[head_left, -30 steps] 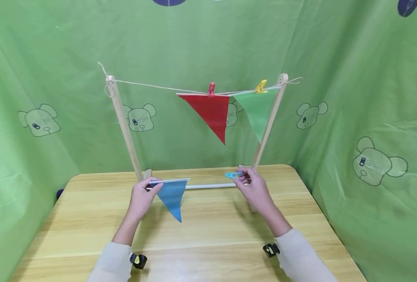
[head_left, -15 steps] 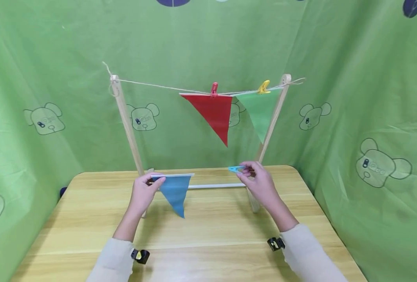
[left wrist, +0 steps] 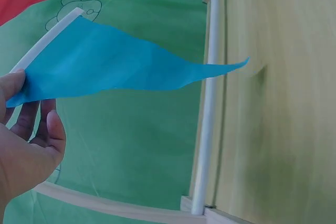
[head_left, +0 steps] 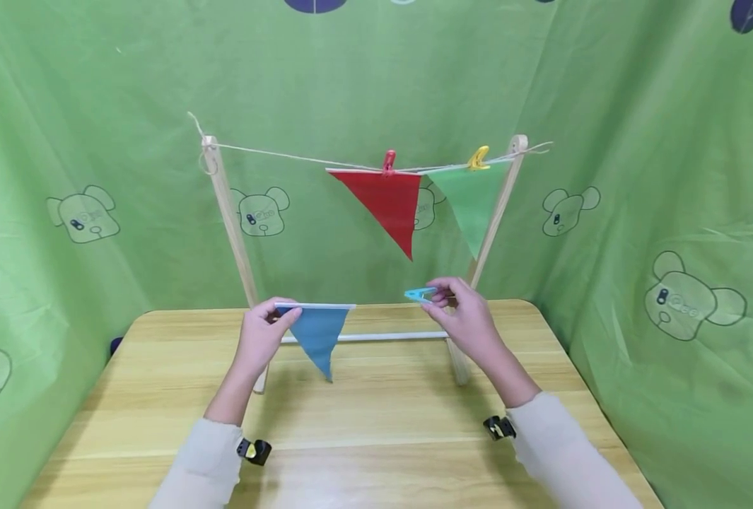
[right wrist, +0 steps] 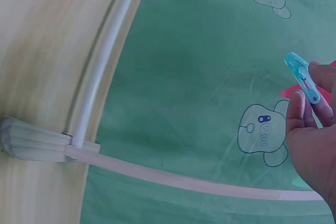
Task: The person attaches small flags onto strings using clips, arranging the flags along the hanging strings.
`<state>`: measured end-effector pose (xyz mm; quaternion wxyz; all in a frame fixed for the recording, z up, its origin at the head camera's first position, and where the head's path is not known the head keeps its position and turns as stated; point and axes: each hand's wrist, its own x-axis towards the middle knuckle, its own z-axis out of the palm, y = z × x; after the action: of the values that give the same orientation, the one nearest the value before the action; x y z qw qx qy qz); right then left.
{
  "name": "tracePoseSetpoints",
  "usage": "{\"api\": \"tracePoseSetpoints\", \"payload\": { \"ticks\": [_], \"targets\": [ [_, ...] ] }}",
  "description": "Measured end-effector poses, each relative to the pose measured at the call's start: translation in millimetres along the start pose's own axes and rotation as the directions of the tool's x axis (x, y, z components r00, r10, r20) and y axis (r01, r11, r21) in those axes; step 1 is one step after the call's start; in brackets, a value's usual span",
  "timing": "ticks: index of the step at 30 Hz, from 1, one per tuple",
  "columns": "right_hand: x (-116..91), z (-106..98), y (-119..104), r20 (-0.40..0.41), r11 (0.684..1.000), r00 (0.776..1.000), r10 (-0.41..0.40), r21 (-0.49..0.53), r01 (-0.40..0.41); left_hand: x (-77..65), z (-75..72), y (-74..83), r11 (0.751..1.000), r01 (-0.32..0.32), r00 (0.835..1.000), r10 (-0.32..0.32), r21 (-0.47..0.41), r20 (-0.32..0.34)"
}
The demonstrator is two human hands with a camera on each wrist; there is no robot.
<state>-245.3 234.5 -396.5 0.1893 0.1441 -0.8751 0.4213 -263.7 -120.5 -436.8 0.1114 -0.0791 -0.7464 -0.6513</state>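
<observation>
My left hand (head_left: 266,332) pinches the upper left corner of a blue triangular flag (head_left: 319,332) by its white top edge. In the left wrist view the blue flag (left wrist: 115,66) hangs free, its tip in front of the white crossbar (left wrist: 211,103). My right hand (head_left: 468,318) holds a light-blue clothespin (head_left: 419,293) between thumb and fingers, its nose pointing left. The right wrist view shows the clothespin (right wrist: 303,77) near the fingertips. Above both hands a string (head_left: 287,155) carries a red flag (head_left: 389,205) under a red clothespin (head_left: 389,162) and a green flag (head_left: 474,201) under a yellow clothespin (head_left: 479,158).
Two wooden posts, the left post (head_left: 230,219) and the right post (head_left: 500,208), hold the string and stand on a wooden table (head_left: 363,452). A white crossbar (head_left: 389,337) joins them low down. Green printed cloth (head_left: 325,85) surrounds the table.
Both hands have risen a little, carrying the blue flag and the light-blue clothespin upward. The hanging red and green flags stay in place on the string.
</observation>
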Motion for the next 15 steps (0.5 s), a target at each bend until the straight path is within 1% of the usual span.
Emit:
{"api": "tracePoseSetpoints", "payload": {
  "ticks": [3, 6, 11, 15],
  "targets": [
    [4.9, -1.2, -5.1, -0.007, 1.0, 1.0, -0.017, -0.01, 0.017, 4.9, -1.1, 7.0, 1.0, -0.015, 1.0, 0.015, 0.019, -0.008],
    [8.8, -1.9, -10.0, -0.012, 0.999, 0.999, -0.033, -0.015, 0.033, 8.9, -2.3, 13.3, 1.0, -0.014, 1.0, 0.015, 0.023, -0.023],
    [15.3, -2.2, -17.7, -0.004, 0.999, 0.999, -0.05, -0.021, 0.049, 14.3, -2.9, 20.9, 1.0, -0.012, 0.999, 0.011, -0.008, -0.05],
    [21.2, -3.0, -25.1, -0.002, 0.998, 0.998, -0.06, -0.004, 0.06, 17.4, -2.5, 25.9, 0.999, -0.023, 0.998, 0.021, -0.028, -0.062]
  ]
}}
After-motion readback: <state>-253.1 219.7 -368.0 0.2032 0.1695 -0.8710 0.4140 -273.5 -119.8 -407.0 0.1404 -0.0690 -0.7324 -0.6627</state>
